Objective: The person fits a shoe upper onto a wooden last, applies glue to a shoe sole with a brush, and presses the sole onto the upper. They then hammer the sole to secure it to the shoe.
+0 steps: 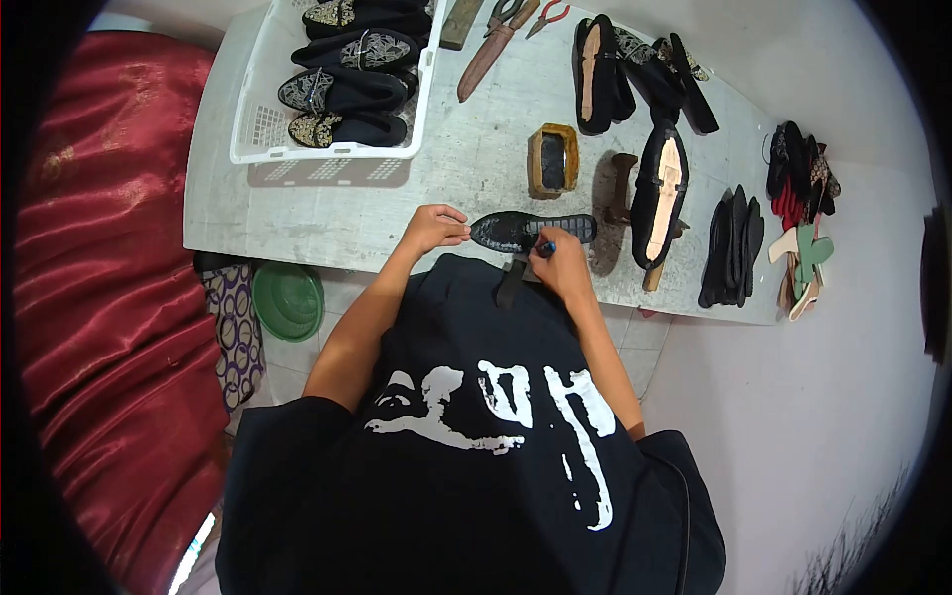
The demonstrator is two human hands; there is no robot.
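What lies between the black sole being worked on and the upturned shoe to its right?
In the head view, a dark brown wooden block stands on the table between the black sole and the upturned shoe.

Work surface: grey slab table (327,213). Far left corner: white basket (260,129). Centre: wooden-framed block (552,159); black sole (531,230) flat at the near edge. Right: shoe on a last (659,193), stacked black soles (732,248). Far edge: wooden-handled tool (483,61), pliers (547,15), heaped black shoes (635,69).
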